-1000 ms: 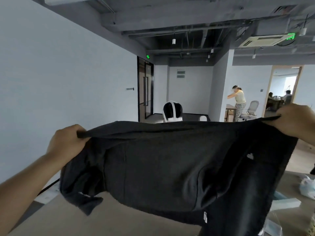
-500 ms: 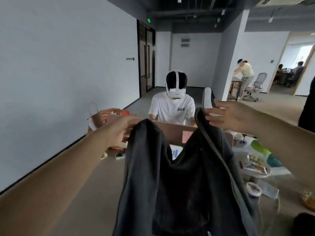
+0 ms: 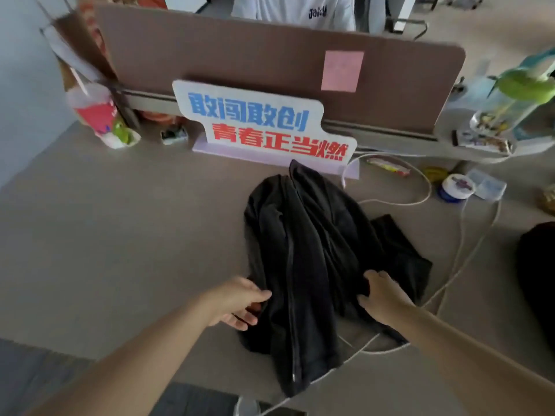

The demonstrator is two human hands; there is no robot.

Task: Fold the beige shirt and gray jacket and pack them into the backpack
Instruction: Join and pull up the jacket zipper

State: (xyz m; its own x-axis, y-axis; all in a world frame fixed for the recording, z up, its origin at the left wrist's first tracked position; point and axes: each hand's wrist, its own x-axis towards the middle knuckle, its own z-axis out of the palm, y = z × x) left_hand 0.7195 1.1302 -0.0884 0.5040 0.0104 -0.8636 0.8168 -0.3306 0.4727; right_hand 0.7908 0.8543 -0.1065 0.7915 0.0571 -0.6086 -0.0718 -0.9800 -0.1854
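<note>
Left hand (image 3: 240, 304): left edge of the gray jacket (image 3: 312, 235) is pinched, thumb on top, fingers underneath. Right hand (image 3: 383, 298): fingers are curled into a fold on the jacket's right side. Jacket is laid bunched on the desk (image 3: 120, 235) between both hands, zipper running away from them. White cable (image 3: 459, 235) is seen right of the right hand, passing under the jacket's near corner. Lettered sign (image 3: 264, 127) is stood just beyond the jacket. Dark object (image 3: 537, 280) far right, not identifiable.
</note>
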